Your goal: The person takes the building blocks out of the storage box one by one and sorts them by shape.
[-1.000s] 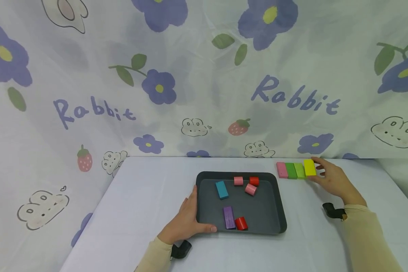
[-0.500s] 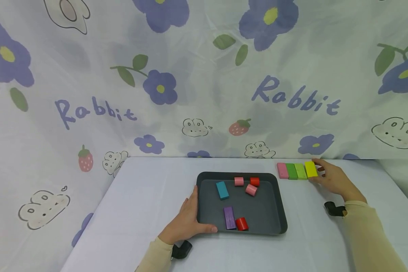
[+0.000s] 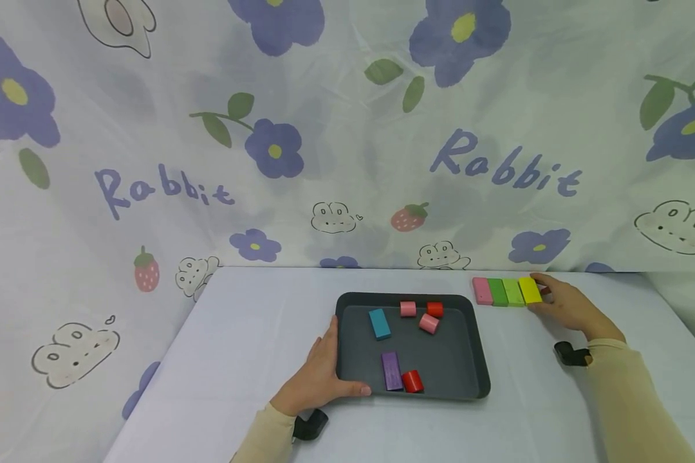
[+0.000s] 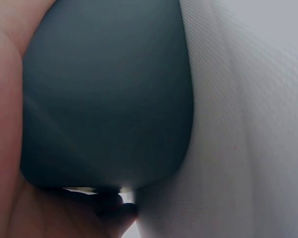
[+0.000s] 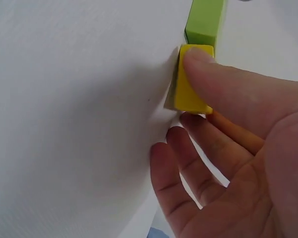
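At the right end of a row of coloured blocks, my right hand (image 3: 569, 310) pinches a yellow block (image 3: 529, 290). The right wrist view shows the thumb on one end of this yellow block (image 5: 189, 91) and the fingertips at the other end. Beside it in the row is a light green block (image 3: 513, 292), then a green block (image 3: 497, 292) and a pink block (image 3: 482, 291). My left hand (image 3: 315, 378) holds a dark grey tray (image 3: 440, 357) at its near left corner, thumb along the front rim and fingers along the left side.
Inside the tray lie a blue block (image 3: 379, 323), a purple block (image 3: 391, 371), two pink cylinders (image 3: 429, 323) and two red cylinders (image 3: 413, 381). The white table (image 3: 237, 341) ends at a patterned cloth (image 3: 336, 161) behind the block row.
My right hand has lowered the yellow block and set it into line with the light green one. The left hand stays on the tray.
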The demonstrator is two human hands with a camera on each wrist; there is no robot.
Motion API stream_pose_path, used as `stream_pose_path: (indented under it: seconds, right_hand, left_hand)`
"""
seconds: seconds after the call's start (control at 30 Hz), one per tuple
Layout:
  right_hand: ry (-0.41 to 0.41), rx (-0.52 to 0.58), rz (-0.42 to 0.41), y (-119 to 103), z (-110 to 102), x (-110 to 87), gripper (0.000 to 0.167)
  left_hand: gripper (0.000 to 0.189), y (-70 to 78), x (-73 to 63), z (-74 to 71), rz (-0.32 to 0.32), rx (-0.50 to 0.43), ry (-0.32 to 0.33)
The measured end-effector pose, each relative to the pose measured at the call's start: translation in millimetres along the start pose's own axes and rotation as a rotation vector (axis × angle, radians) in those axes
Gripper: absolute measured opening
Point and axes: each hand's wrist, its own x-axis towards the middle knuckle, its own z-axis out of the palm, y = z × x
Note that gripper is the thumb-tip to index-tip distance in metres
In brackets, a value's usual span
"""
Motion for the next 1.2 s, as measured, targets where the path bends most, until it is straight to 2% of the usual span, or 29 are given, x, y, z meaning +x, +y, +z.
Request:
stream_pose_path:
  seconds: [0.17, 0.8, 1.2]
  right_hand:
    - [-0.019, -0.02, -0.023, 1, 0, 1.3, 0.07]
    - [-0.032, -0.039, -0.006, 1, 1, 0.6, 0.072]
    - [-0.057, -0.046, 0.08, -9, -6, -1.7, 0.083]
  left_hand:
    - [0.143, -0.4, -0.1, 0.3, 0.006, -0.002, 0.0]
    - [0.142, 0.9, -1.7, -0.2, 0.012, -0.002, -0.005]
    - [0.142, 1.6, -1.6, -2.1, 0.007, -0.007, -0.008]
